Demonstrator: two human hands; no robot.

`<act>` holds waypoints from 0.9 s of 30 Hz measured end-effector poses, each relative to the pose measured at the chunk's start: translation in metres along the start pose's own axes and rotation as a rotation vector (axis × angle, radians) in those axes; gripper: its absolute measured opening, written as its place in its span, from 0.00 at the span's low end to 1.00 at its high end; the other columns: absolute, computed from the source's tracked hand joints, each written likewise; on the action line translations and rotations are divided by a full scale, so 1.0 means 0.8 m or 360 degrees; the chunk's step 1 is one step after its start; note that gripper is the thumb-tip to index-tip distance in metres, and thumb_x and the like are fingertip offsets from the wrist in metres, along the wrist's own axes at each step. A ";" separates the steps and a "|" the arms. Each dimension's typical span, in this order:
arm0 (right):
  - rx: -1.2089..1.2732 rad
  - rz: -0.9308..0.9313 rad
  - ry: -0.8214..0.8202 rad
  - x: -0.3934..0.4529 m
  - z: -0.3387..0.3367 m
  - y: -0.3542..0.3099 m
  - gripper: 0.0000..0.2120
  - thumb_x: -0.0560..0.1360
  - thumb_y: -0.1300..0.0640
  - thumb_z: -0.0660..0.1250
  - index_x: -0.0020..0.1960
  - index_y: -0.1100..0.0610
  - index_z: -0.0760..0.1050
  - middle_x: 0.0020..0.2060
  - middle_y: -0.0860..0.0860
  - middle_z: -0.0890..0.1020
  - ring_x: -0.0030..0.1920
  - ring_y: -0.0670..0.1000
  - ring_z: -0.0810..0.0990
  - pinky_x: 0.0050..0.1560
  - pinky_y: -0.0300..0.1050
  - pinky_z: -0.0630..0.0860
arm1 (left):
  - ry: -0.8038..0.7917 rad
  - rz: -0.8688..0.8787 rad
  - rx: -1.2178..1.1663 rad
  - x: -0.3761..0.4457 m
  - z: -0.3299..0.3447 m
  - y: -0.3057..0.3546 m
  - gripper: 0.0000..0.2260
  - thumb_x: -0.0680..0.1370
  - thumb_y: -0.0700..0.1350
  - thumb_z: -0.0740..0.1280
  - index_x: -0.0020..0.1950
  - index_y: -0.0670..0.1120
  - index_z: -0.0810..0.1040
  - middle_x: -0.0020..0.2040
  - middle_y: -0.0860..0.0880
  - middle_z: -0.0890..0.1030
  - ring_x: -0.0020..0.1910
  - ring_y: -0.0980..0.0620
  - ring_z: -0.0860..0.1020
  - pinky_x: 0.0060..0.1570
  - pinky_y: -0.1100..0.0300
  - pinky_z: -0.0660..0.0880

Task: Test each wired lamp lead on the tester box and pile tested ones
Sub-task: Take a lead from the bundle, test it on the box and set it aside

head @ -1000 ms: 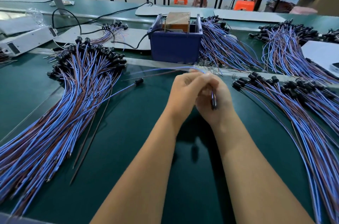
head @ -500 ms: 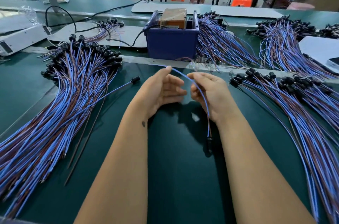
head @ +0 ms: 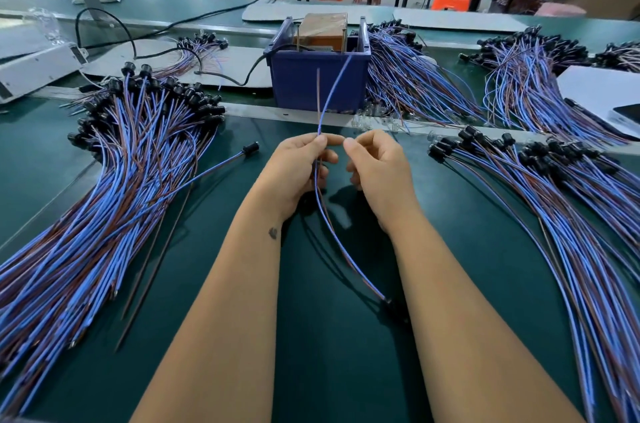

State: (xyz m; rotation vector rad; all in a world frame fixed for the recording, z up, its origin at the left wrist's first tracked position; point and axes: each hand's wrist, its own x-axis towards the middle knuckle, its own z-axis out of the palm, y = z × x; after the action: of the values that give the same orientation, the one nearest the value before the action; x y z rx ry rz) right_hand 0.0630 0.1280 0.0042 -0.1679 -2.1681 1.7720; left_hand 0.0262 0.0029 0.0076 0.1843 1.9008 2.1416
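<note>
My left hand (head: pixel 300 169) pinches one lamp lead (head: pixel 341 253), a blue and a brown wire. The free wire ends stand up toward the blue tester box (head: pixel 318 80), the blue end near its rim. The lead's black socket (head: pixel 394 310) hangs low by my right forearm. My right hand (head: pixel 379 168) is just right of the left with fingers curled, and its fingertip sits close to the left hand's pinch; nothing shows in it. A big pile of leads (head: pixel 114 187) lies on the left, another pile (head: pixel 561 215) on the right.
A single lead (head: pixel 221 163) lies loose beside the left pile. More lead bundles (head: pixel 412 76) lie behind and right of the box. A white device (head: pixel 34 68) sits far left, a black cable (head: pixel 221 74) runs to the box, and a white sheet (head: pixel 602 93) lies far right.
The hands came apart from a joined grip, and the lead passed to my left hand. Its wire ends now stand up toward the box and the socket has dropped lower.
</note>
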 end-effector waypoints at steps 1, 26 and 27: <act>-0.0011 -0.0005 0.0019 0.001 0.000 0.001 0.09 0.79 0.55 0.65 0.41 0.56 0.72 0.37 0.54 0.76 0.38 0.52 0.74 0.42 0.49 0.73 | -0.0064 -0.0005 0.0037 -0.001 -0.001 0.000 0.15 0.85 0.43 0.56 0.50 0.47 0.83 0.33 0.53 0.78 0.28 0.58 0.71 0.29 0.66 0.70; 0.0311 0.0142 0.0131 0.012 -0.006 0.009 0.06 0.81 0.60 0.58 0.46 0.54 0.71 0.24 0.47 0.77 0.24 0.47 0.75 0.26 0.36 0.69 | 0.0239 0.0101 0.0305 0.009 -0.010 -0.011 0.16 0.85 0.43 0.55 0.46 0.45 0.81 0.23 0.56 0.65 0.22 0.56 0.65 0.26 0.66 0.66; 0.0292 0.0115 0.0158 0.012 -0.006 0.010 0.07 0.81 0.60 0.58 0.47 0.55 0.73 0.23 0.46 0.75 0.23 0.46 0.72 0.26 0.36 0.69 | 0.0322 0.0106 0.0300 0.011 -0.011 -0.011 0.15 0.84 0.43 0.55 0.46 0.46 0.81 0.23 0.57 0.64 0.22 0.57 0.63 0.24 0.66 0.63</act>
State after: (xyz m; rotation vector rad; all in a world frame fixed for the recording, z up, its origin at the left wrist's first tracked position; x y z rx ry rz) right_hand 0.0545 0.1373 -0.0007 -0.2859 -1.9415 1.9475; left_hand 0.0167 -0.0019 -0.0032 0.0706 2.2425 2.0903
